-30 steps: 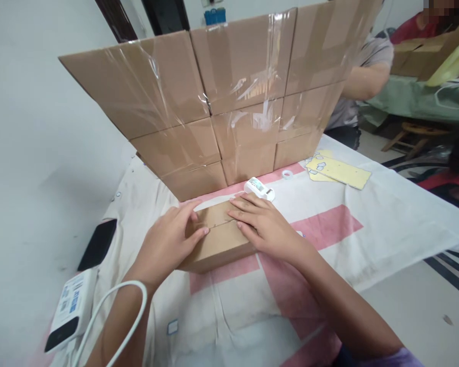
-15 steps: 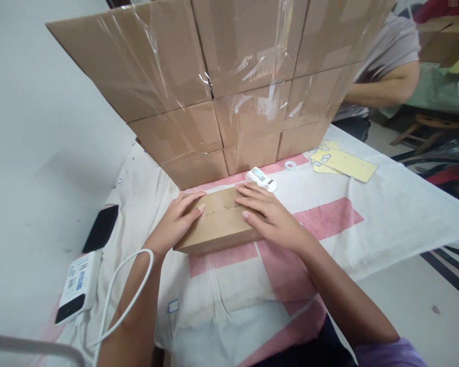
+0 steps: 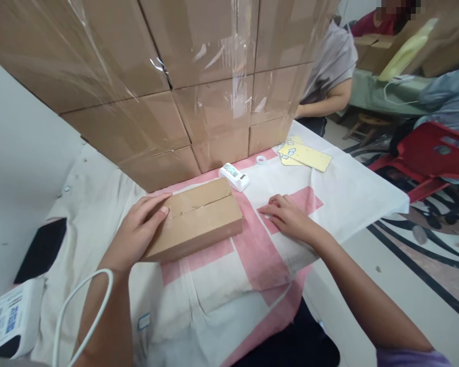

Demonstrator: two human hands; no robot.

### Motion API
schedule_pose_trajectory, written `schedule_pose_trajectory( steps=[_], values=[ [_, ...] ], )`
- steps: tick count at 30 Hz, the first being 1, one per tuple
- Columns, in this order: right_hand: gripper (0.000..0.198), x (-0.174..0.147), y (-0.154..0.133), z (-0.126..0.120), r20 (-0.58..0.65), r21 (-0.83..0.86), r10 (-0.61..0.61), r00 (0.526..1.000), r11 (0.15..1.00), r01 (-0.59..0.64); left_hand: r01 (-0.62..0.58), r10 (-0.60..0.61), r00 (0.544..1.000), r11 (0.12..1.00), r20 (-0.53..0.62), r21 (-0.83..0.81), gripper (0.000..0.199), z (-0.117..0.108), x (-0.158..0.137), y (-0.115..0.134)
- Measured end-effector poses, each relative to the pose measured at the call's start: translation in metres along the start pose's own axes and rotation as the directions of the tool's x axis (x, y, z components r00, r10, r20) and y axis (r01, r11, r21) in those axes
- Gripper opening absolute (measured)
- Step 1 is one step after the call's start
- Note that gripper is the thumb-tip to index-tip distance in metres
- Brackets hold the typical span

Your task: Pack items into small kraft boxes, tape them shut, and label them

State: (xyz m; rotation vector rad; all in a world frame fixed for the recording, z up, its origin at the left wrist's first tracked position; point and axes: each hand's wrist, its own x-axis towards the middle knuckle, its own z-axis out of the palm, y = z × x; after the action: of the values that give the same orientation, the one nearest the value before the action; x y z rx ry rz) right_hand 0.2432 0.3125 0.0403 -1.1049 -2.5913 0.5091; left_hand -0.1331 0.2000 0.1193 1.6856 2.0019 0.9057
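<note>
In the head view, a closed, oblong brown cardboard box (image 3: 199,214) lies flat in front of you on a desk (image 3: 352,196) spread with a white cloth patterned with pink blocks. A seam runs lengthwise along its top. Your left hand (image 3: 135,227) is spread over the box's left end, thumb on the top face, fingers reaching along the far edge. Your right hand (image 3: 288,216) is away from the box, low over a pink block to its right. Its fingers are curled and bunched, their tips beside a small white scrap (image 3: 266,216); you cannot tell whether they pinch it.

Just beyond the box's far right corner sits a white plastic device with a rounded body (image 3: 234,177). Further right lie a small pale ring (image 3: 260,160) and overlapping yellow cards (image 3: 311,156). Behind them rises a wall of brown cartons under shiny clear film (image 3: 214,112).

On your left are a flat black rectangular slab (image 3: 42,250) and, nearer you, a white block with blue print (image 3: 13,316). A white cable (image 3: 110,285) loops over your left forearm. A small blue-edged square (image 3: 144,321) lies near the desk's close edge. Beyond the desk, at right, are a co-worker's grey sleeve (image 3: 334,56) and a red plastic chair (image 3: 439,148).
</note>
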Motion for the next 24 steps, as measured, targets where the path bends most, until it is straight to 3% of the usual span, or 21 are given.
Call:
schedule_pose_trajectory(
  steps=[4,7,10,14,21,24],
  values=[
    [0.023,0.014,-0.002,-0.004,-0.060,0.002,-0.047,0.997,0.999,0.047,-0.001,0.001,1.000,1.000,-0.008,0.011,0.041,0.000,-0.002,0.000],
    [0.019,0.015,0.000,-0.006,-0.142,0.198,0.083,0.986,0.979,-0.054,0.000,0.000,1.000,1.000,-0.003,0.011,0.042,0.000,-0.004,0.003],
    [0.012,0.010,0.002,-0.004,-0.173,0.410,0.242,0.955,0.899,-0.153,0.003,-0.003,1.000,1.000,0.004,0.007,0.041,-0.001,-0.005,0.005],
    [0.014,0.004,0.006,0.002,-0.215,0.602,0.355,0.910,0.782,-0.163,0.016,-0.016,1.000,1.000,0.001,0.000,0.040,0.000,-0.004,0.004],
    [0.021,0.003,0.001,0.012,-0.244,0.719,0.435,0.867,0.681,-0.139,0.049,-0.049,0.999,0.999,0.002,0.006,0.041,-0.001,-0.004,0.001],
    [0.022,0.010,-0.008,0.011,-0.223,0.751,0.436,0.872,0.647,-0.132,0.070,-0.070,0.998,0.997,0.006,-0.010,0.042,-0.001,-0.005,0.001]
  ],
)
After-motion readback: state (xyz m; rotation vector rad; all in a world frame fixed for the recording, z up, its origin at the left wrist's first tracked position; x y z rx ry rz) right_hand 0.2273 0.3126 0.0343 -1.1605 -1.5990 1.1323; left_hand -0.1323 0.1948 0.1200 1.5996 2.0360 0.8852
